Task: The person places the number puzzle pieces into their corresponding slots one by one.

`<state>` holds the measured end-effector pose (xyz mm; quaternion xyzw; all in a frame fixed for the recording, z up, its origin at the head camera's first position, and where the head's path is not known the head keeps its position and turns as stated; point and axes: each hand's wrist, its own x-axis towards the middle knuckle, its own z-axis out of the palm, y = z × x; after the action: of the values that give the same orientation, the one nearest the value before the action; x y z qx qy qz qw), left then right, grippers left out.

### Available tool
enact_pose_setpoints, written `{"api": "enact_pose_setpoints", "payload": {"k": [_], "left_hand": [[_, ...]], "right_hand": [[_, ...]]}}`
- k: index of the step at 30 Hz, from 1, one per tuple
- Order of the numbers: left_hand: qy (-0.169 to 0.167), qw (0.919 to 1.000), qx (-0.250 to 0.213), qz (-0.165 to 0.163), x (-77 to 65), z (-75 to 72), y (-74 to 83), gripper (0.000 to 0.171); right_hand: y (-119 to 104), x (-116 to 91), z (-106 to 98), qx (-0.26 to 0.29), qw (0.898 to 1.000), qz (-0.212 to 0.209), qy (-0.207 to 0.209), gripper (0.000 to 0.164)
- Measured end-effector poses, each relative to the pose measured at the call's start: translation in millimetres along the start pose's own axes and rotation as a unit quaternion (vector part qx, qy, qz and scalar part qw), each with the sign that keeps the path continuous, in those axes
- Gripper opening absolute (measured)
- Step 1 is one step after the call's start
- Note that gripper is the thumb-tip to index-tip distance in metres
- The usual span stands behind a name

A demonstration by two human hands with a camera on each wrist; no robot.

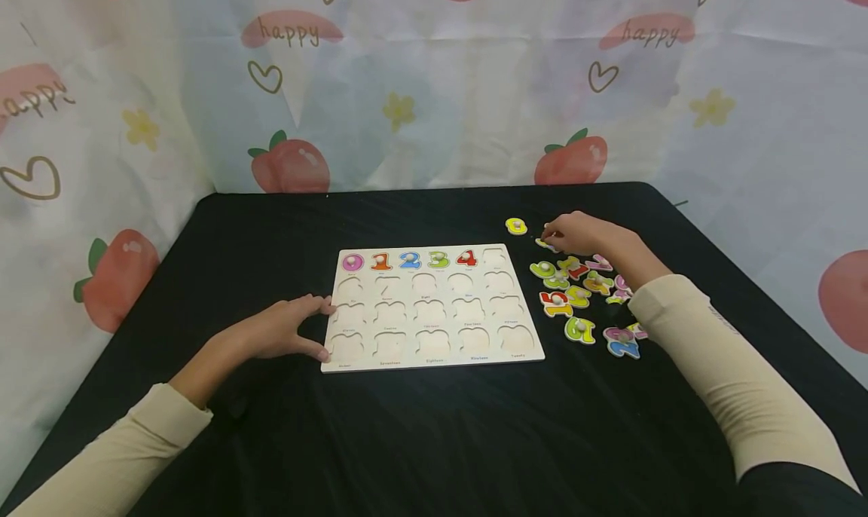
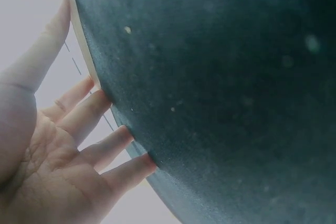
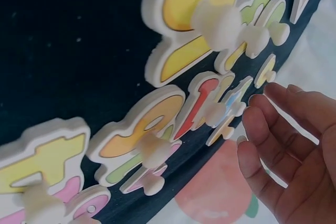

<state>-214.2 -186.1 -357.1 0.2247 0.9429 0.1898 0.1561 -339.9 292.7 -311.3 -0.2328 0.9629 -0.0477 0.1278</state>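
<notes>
A wooden number puzzle board (image 1: 434,306) lies on the black cloth, pieces 0 to 4 filling its top row and the other recesses bare. My left hand (image 1: 285,328) touches the board's left edge with spread thumb and fingers; in the left wrist view, these fingers (image 2: 84,111) reach along that edge. To the right of the board, my right hand (image 1: 576,233) is over a yellow-green number piece (image 1: 545,244), partly hidden by the fingertips. In the right wrist view, my loosely bent right hand (image 3: 289,145) is beside knobbed pieces, its fingertips close to a small yellow piece (image 3: 264,72).
Several number pieces lie right of the board, among them a red 15 (image 1: 556,303), a green-yellow piece (image 1: 579,330) and a blue-and-pink piece (image 1: 621,342). A yellow piece (image 1: 516,226) is apart, behind the board's right corner. Printed curtains (image 1: 434,87) surround the table's back and sides.
</notes>
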Motion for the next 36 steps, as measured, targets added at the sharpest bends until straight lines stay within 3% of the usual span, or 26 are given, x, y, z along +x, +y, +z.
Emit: {"api": "enact_pose_setpoints", "payload": {"k": [9, 36], "left_hand": [[0.004, 1.0000, 0.001, 0.007, 0.0, -0.8, -0.6, 0.082], [0.000, 1.0000, 0.002, 0.003, 0.4, -0.7, 0.0, 0.082]], "right_hand": [[4.2, 1.2, 2.1, 0.008, 1.000, 0.016, 0.001, 0.027], [7.3, -0.7, 6.6, 0.001, 1.000, -0.001, 0.005, 0.027]]}}
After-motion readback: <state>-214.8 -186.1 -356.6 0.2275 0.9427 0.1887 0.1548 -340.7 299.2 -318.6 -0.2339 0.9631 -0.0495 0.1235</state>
